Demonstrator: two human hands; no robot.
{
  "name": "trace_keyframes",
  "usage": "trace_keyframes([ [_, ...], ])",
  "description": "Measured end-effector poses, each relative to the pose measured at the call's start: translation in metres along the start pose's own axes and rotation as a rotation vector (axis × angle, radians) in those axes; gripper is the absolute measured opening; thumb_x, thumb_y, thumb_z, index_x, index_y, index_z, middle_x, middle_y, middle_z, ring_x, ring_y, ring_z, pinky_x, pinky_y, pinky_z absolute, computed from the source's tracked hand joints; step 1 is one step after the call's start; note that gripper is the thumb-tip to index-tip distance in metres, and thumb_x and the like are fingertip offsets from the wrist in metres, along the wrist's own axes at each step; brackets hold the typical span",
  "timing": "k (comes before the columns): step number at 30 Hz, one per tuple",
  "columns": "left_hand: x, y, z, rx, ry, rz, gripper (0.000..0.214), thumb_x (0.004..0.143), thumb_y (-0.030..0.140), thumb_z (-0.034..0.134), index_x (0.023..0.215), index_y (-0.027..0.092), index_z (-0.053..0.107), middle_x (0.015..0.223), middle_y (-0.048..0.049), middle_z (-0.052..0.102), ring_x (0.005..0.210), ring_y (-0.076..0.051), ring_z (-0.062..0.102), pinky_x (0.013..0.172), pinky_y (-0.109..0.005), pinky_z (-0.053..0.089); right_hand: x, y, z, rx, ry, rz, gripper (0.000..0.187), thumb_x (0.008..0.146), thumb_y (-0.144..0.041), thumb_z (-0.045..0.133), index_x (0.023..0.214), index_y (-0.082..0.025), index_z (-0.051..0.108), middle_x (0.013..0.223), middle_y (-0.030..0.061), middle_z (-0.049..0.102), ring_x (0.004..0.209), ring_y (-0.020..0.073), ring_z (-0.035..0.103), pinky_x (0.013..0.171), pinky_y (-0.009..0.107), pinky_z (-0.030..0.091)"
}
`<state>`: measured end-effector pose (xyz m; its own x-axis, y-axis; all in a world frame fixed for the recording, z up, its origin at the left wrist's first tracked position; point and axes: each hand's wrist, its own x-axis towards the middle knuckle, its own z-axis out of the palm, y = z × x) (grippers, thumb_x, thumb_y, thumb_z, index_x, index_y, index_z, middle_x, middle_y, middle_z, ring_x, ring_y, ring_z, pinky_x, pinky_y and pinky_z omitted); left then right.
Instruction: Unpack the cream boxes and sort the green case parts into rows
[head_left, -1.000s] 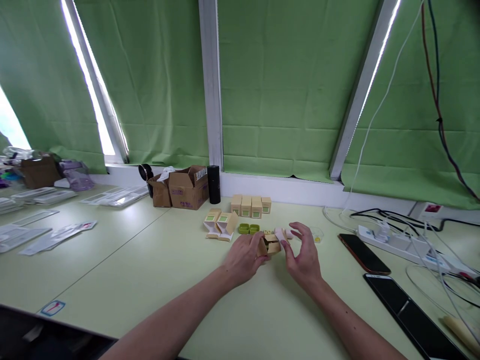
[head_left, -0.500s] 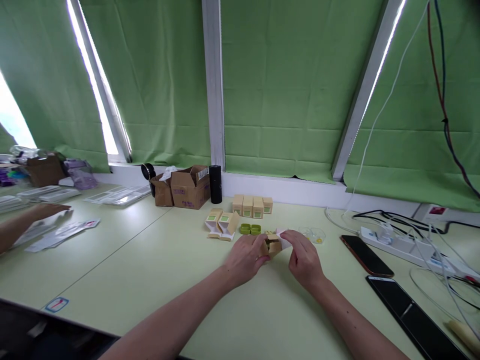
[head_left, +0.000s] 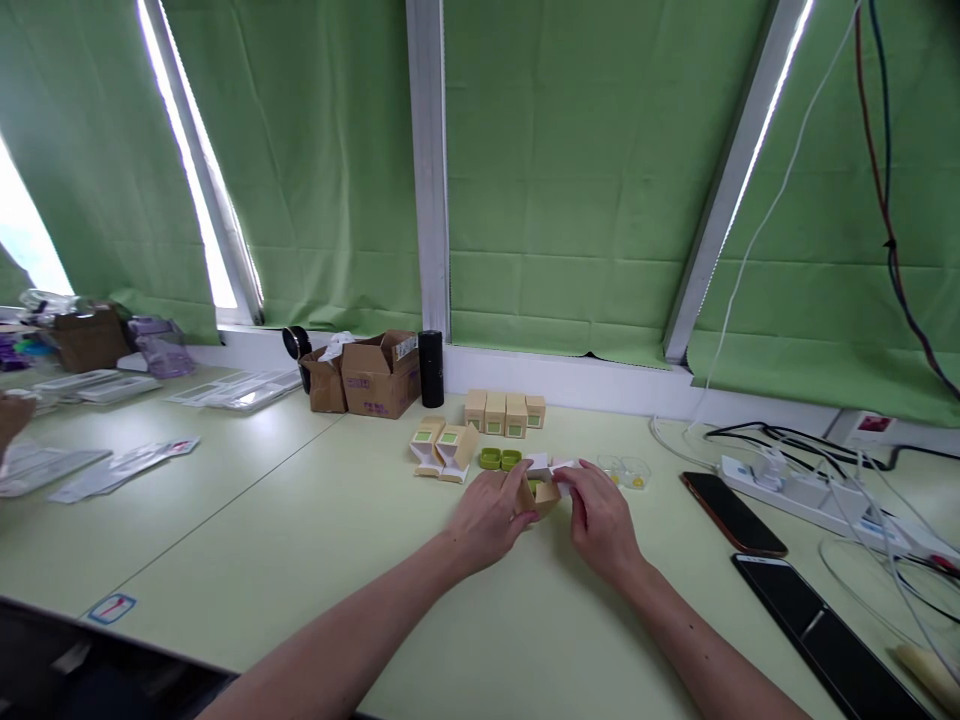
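My left hand [head_left: 489, 517] grips a small tan cardboard box [head_left: 541, 494] that rests on the pale green table [head_left: 315, 520]. My right hand [head_left: 600, 518] pinches a white folded slip [head_left: 561, 466] at the box's open top. A green lens case [head_left: 500, 459] lies just behind the box. Two opened tan boxes [head_left: 442, 447] with green labels sit to the left of it. A row of several closed tan boxes [head_left: 502, 412] stands further back.
Brown cartons [head_left: 367, 376] and a black cylinder [head_left: 430, 368] stand by the window sill. Two phones [head_left: 731, 513] and a power strip [head_left: 795, 487] with cables lie at the right. Flat packets [head_left: 112, 465] and another person's hand [head_left: 9, 418] are at the far left.
My right hand closed in from an open pose, took the white slip and brought it to the box's top. The other person's hand at the left reached in and then drew back.
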<state>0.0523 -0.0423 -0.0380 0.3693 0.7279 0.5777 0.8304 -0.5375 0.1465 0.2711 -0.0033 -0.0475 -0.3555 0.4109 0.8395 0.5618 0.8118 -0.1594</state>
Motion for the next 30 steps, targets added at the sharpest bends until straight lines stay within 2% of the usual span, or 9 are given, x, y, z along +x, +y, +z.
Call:
trace_keyframes([
  [6, 0.000, -0.002, 0.000, -0.014, -0.019, -0.012, 0.077, 0.092, 0.038, 0.072, 0.154, 0.021, 0.029, 0.110, -0.0100, 0.073, 0.098, -0.031, 0.071, 0.085, -0.045, 0.055, 0.002, -0.007, -0.003, 0.045, 0.030, 0.030, 0.035, 0.096, -0.013, 0.048, 0.126, -0.027, 0.057, 0.102, 0.0047, 0.074, 0.098, 0.0240, 0.072, 0.107, 0.055, 0.055],
  [13, 0.001, -0.001, 0.000, -0.015, -0.015, -0.033, 0.075, 0.092, 0.035, 0.071, 0.154, 0.021, 0.030, 0.110, -0.0096, 0.074, 0.097, -0.031, 0.071, 0.085, -0.044, 0.055, 0.002, -0.012, -0.007, 0.055, 0.039, 0.034, 0.036, 0.092, -0.014, 0.051, 0.125, -0.026, 0.060, 0.095, 0.0052, 0.074, 0.107, 0.0283, 0.071, 0.105, 0.057, 0.057],
  [21, 0.001, -0.004, 0.004, -0.042, -0.015, -0.068, 0.072, 0.090, 0.034, 0.074, 0.150, 0.021, 0.036, 0.107, -0.0078, 0.074, 0.096, -0.030, 0.071, 0.083, -0.044, 0.055, -0.001, -0.013, -0.002, 0.057, -0.047, -0.014, 0.040, 0.088, -0.008, 0.051, 0.120, -0.027, 0.062, 0.076, 0.0008, 0.068, 0.095, 0.0268, 0.069, 0.113, 0.062, 0.049],
  [27, 0.002, -0.001, 0.004, -0.014, 0.019, -0.085, 0.078, 0.082, 0.039, 0.085, 0.145, 0.019, 0.044, 0.107, -0.0094, 0.075, 0.098, -0.032, 0.071, 0.085, -0.045, 0.057, -0.001, -0.016, -0.001, 0.046, 0.015, 0.035, 0.027, 0.093, -0.013, 0.053, 0.114, -0.027, 0.062, 0.093, 0.0044, 0.071, 0.099, 0.0267, 0.067, 0.107, 0.059, 0.053],
  [30, 0.001, 0.000, 0.006, 0.002, 0.047, -0.062, 0.079, 0.078, 0.038, 0.088, 0.143, 0.018, 0.047, 0.105, -0.0096, 0.075, 0.096, -0.032, 0.071, 0.085, -0.045, 0.057, 0.000, -0.016, -0.001, 0.023, 0.027, 0.051, 0.018, 0.094, -0.015, 0.055, 0.107, -0.026, 0.062, 0.090, 0.0040, 0.070, 0.092, 0.0257, 0.065, 0.103, 0.056, 0.053],
])
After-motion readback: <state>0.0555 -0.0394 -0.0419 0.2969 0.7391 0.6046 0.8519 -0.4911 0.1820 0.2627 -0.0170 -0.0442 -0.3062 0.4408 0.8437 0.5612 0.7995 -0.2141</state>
